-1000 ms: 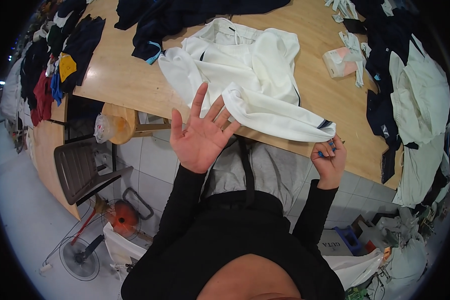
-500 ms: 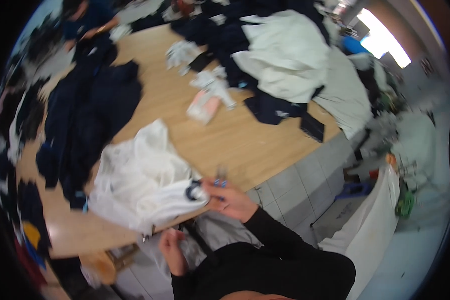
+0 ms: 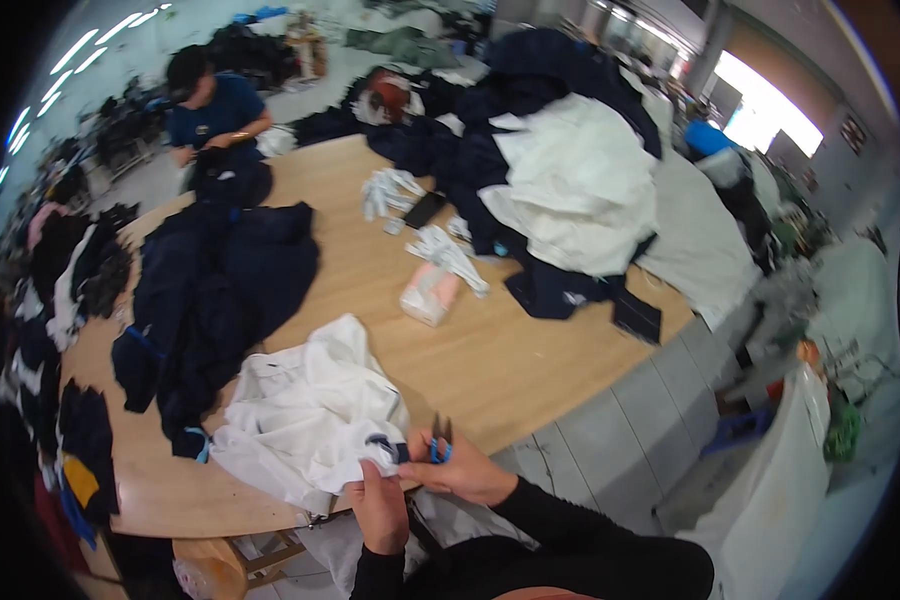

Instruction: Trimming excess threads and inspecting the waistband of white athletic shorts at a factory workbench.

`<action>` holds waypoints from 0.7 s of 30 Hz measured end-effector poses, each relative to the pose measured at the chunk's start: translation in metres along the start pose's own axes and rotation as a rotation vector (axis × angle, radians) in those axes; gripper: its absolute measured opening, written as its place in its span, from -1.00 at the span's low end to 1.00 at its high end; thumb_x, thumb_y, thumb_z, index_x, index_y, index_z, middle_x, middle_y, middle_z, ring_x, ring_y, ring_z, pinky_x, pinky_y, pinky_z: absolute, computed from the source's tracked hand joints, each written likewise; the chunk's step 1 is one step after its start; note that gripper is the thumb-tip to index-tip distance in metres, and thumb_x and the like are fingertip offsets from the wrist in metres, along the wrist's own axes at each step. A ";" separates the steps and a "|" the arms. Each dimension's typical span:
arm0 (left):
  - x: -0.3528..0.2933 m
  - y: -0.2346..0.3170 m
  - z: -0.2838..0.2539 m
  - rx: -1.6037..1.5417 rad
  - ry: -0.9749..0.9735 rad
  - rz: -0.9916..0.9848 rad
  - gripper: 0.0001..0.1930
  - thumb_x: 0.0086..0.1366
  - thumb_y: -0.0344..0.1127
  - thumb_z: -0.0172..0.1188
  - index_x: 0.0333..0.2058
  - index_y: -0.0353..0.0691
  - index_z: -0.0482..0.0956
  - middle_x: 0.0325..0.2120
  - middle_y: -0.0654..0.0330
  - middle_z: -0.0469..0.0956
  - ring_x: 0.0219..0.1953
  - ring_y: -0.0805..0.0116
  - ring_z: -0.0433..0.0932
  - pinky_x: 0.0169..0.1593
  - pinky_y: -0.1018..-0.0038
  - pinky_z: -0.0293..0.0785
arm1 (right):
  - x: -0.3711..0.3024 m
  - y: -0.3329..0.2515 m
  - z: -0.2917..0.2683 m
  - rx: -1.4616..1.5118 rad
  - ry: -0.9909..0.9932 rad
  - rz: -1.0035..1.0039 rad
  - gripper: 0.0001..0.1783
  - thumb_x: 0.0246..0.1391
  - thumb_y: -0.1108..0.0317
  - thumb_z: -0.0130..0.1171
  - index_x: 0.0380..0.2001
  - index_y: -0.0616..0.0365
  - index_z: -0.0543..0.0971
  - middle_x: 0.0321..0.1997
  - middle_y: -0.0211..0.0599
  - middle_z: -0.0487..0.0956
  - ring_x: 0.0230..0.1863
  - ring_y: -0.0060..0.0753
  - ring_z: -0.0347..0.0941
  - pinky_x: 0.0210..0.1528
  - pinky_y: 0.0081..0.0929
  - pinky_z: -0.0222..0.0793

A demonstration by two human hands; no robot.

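A white garment (image 3: 305, 410) lies crumpled at the table's near edge, its near corner drawn toward me. A dark navy print (image 3: 377, 441) shows on that corner. My left hand (image 3: 380, 510) is closed on the cloth just below the print, thumb on top. In my right hand (image 3: 475, 474) I hold small thread snips (image 3: 441, 440) with blue handles, their dark blades pointing up and away. The fingertips of that hand also meet the garment's edge, beside a small dark piece (image 3: 402, 453); whether they pinch it I cannot tell.
On the wooden table (image 3: 510, 375) are navy garments (image 3: 225, 265), a pink-and-white pack (image 3: 430, 294), white strips (image 3: 448, 258), a black phone-like slab (image 3: 425, 210) and a white cloth heap (image 3: 575, 185). A person (image 3: 215, 115) handles dark cloth at the far left. A wooden stool (image 3: 255, 560) stands below.
My left hand has come up from below the table edge and taken hold of the garment's corner. The snips now stand upright in my right hand. The view has tilted up.
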State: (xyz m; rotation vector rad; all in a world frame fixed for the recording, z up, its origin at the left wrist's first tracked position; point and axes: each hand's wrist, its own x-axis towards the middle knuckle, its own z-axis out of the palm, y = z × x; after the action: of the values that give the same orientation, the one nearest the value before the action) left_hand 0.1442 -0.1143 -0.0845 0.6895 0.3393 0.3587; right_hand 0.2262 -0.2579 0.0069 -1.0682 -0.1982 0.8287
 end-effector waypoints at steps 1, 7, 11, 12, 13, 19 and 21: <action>0.006 0.006 0.000 -0.005 0.011 0.044 -0.60 0.59 -0.09 0.20 0.10 -0.35 0.55 0.13 0.08 0.60 0.15 0.28 0.57 0.27 0.26 0.46 | 0.001 0.011 0.001 0.011 0.024 0.006 -0.78 0.30 0.45 0.40 -0.28 0.13 0.49 -0.46 -0.51 0.49 -0.61 -0.77 0.23 -0.58 -0.66 0.06; 0.022 0.100 0.050 0.244 0.376 0.462 -0.74 0.64 -0.20 0.13 -0.04 -0.31 0.63 -0.13 0.25 0.67 -0.12 0.56 0.59 -0.06 0.55 0.52 | 0.008 0.024 0.003 -0.008 0.065 0.018 -0.87 0.39 0.38 0.32 -0.12 0.17 0.59 -0.26 -0.31 0.69 -0.58 -0.78 0.26 -0.57 -0.67 0.08; 0.019 0.136 0.074 0.333 -0.093 0.476 -0.77 0.64 -0.26 0.11 -0.02 -0.29 0.64 -0.11 0.28 0.66 -0.17 0.59 0.56 -0.11 0.55 0.52 | 0.018 0.011 -0.021 0.049 0.154 -0.064 -0.83 0.43 0.30 0.26 -0.08 0.16 0.60 -0.19 -0.32 0.70 -0.53 -0.76 0.31 -0.52 -0.65 0.16; 0.014 0.134 0.079 0.349 -0.237 0.402 -0.79 0.60 -0.31 0.16 0.04 -0.29 0.65 -0.13 0.29 0.65 -0.18 0.59 0.55 -0.14 0.54 0.51 | 0.021 0.006 -0.023 0.065 0.209 -0.112 -0.78 0.47 0.23 0.22 -0.04 0.16 0.62 -0.19 -0.37 0.69 -0.46 -0.74 0.39 -0.45 -0.64 0.28; 0.006 0.123 0.070 0.919 -0.288 0.294 -0.75 0.53 -0.36 0.22 0.08 -0.29 0.63 -0.15 0.24 0.65 -0.20 0.43 0.56 -0.10 0.39 0.54 | 0.025 0.001 -0.020 0.159 0.301 -0.209 -0.71 0.47 0.17 0.22 0.03 0.16 0.60 -0.13 -0.32 0.69 -0.32 -0.67 0.48 -0.31 -0.59 0.40; -0.027 0.135 0.113 0.387 -0.874 0.171 -0.75 0.61 -0.27 0.12 0.05 -0.32 0.63 -0.07 0.14 0.65 0.00 0.21 0.59 0.13 0.27 0.48 | 0.015 -0.024 -0.017 0.461 0.244 -0.319 -0.42 0.56 -0.02 0.00 0.40 0.14 0.31 0.26 0.03 0.59 0.21 -0.14 0.59 0.26 -0.22 0.54; -0.004 0.108 0.071 0.468 -0.515 -0.048 -0.73 0.64 -0.23 0.07 0.03 -0.30 0.64 -0.17 0.29 0.68 -0.15 0.42 0.61 -0.05 0.42 0.50 | 0.013 -0.006 -0.033 0.394 0.195 -0.224 -0.41 0.56 0.01 0.01 0.43 0.14 0.26 0.26 0.07 0.60 0.30 -0.08 0.54 0.34 -0.16 0.49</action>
State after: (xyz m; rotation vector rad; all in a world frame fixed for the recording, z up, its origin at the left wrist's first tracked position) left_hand 0.1483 -0.0779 0.0399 1.1972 -0.0583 0.0426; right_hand 0.2552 -0.2731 -0.0076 -0.7332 0.0121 0.5285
